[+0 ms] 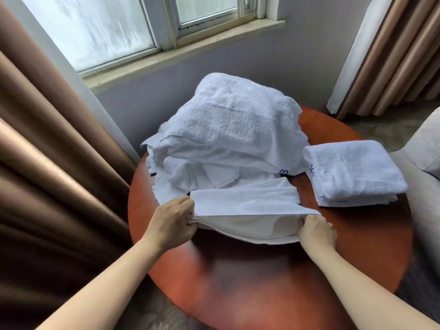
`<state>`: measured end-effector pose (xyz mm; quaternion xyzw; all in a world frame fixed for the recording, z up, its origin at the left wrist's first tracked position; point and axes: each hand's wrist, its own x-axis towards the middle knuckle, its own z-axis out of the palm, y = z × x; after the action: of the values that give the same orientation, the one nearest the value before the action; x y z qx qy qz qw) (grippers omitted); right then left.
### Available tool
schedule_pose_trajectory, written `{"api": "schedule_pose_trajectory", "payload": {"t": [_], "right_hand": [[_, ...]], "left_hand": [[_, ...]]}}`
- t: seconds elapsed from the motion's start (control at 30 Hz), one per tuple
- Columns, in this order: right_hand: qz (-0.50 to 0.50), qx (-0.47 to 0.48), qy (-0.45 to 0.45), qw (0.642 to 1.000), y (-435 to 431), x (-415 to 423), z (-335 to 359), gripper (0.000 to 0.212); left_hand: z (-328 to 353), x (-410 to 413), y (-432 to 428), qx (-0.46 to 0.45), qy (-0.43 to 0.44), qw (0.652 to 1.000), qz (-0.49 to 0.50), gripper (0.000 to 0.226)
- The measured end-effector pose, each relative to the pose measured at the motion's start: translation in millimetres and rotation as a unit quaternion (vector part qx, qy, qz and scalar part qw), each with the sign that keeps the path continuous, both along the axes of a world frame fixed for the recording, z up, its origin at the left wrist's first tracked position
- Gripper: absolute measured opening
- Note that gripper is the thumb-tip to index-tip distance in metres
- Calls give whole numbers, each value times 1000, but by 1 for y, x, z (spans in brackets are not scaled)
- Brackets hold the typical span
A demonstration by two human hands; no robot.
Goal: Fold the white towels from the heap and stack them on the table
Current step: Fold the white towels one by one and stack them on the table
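Observation:
A tall heap of crumpled white towels (228,129) fills the far half of the round reddish-brown table (262,282). In front of the heap lies one white towel (247,210), doubled over, its near edge lifted off the tabletop. My left hand (173,222) pinches that towel's left end and my right hand (316,232) pinches its right end. A stack of folded white towels (352,172) with blue stitching rests on the table's right side, apart from the heap.
Brown curtains hang at the left (47,163) and far right (400,55). A window with a stone sill (181,51) is behind the table. A grey upholstered chair (426,177) touches the table's right edge. Carpet surrounds the table.

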<state>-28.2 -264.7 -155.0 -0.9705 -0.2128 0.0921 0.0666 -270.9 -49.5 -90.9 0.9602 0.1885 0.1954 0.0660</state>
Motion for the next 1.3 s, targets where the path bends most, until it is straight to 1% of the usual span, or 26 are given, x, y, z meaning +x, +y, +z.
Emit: {"api": "schedule_pose_trajectory", "payload": {"t": [0.17, 0.23, 0.3, 0.37, 0.47, 0.53, 0.57, 0.67, 0.73, 0.8, 0.87, 0.93, 1.03, 1.1, 1.2, 1.3], "right_hand": [[34, 110, -43, 992, -14, -2, 6, 28], [87, 139, -68, 984, -19, -4, 7, 32], [137, 162, -113, 971, -22, -5, 8, 36], [176, 167, -163, 956, -23, -2, 8, 32], [228, 164, -255, 925, -28, 5, 13, 29], [245, 176, -298, 905, -30, 9, 19, 22], [244, 191, -302, 902, -30, 10, 22, 20], [236, 222, -253, 912, -27, 9, 32, 19], [230, 230, -191, 926, -26, 4, 38, 27], [197, 242, -115, 943, -24, -1, 44, 32], [164, 244, -72, 953, -22, -3, 50, 32], [124, 282, -29, 951, -22, -2, 54, 26], [44, 344, 69, 935, -21, 4, 66, 10], [53, 328, 90, 939, -21, 9, 70, 8], [98, 259, 90, 957, -26, 16, 68, 13], [126, 224, 66, 964, -31, 16, 59, 15]], "left_hand": [[-5, -5, 8, -27, -4, 999, 41, 15], [-8, -7, 12, -40, -7, 998, 52, 14], [-11, -9, 14, -51, -1, 997, 58, 15], [-14, -11, 16, -56, 7, 996, 62, 16], [-19, -15, 21, -50, 18, 996, 68, 16], [-20, -16, 24, -46, 19, 996, 74, 16], [-20, -16, 25, -49, 17, 996, 79, 17], [-21, -16, 28, -74, 4, 994, 85, 23], [-21, -18, 30, -95, -6, 991, 93, 27], [-21, -19, 31, -112, -12, 989, 96, 30], [-20, -20, 30, -120, -16, 988, 91, 30], [-19, -19, 30, -126, -19, 988, 89, 30], [-17, -19, 32, -142, -27, 983, 111, 30], [-14, -18, 32, -143, -26, 981, 125, 32], [-11, -16, 33, -141, -24, 981, 129, 41], [-9, -15, 31, -130, -26, 988, 80, 30]]}}
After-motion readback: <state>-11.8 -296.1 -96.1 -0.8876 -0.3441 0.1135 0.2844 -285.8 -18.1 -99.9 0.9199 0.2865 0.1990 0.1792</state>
